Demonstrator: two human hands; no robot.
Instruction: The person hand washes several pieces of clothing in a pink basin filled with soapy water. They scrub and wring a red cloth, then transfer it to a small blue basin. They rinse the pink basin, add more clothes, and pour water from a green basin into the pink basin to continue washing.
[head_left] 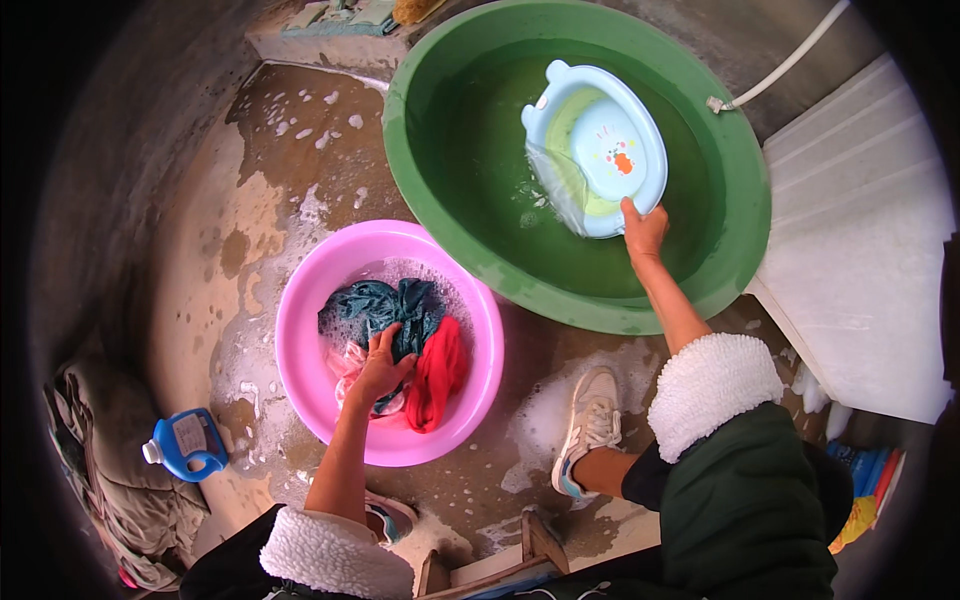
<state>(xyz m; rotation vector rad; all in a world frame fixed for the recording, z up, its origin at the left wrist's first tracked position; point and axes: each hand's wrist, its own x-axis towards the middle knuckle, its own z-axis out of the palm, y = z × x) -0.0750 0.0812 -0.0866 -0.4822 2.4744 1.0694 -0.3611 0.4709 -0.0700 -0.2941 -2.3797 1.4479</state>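
The wet floor (215,300), brown and patched with white foam, spreads under everything. On it stands a large oval green tub (560,303), partly filled with water, with a white ribbed panel (860,220) close by its right side. A pink basin (290,340) sits at the tub's lower left, just beside its rim, with suds and wet clothes inside. Far to the left lies a heap of grey-brown cloth (140,450). Within the green tub is a light blue basin (640,120), tilted, with a clear sheet of water along its lower left side and a small orange and pink picture on its bottom. In the pink basin, a dark teal garment (370,302) lies toward the far side, a red cloth (437,370) on the right, and a pale pink cloth (348,362) on the left. A blue bottle (190,445) with a white cap is near the heap. The right hand (646,228) has its grip clamped on the light blue basin's near edge; the left hand (380,372) rests on the clothes, its grip apart, fingers spread
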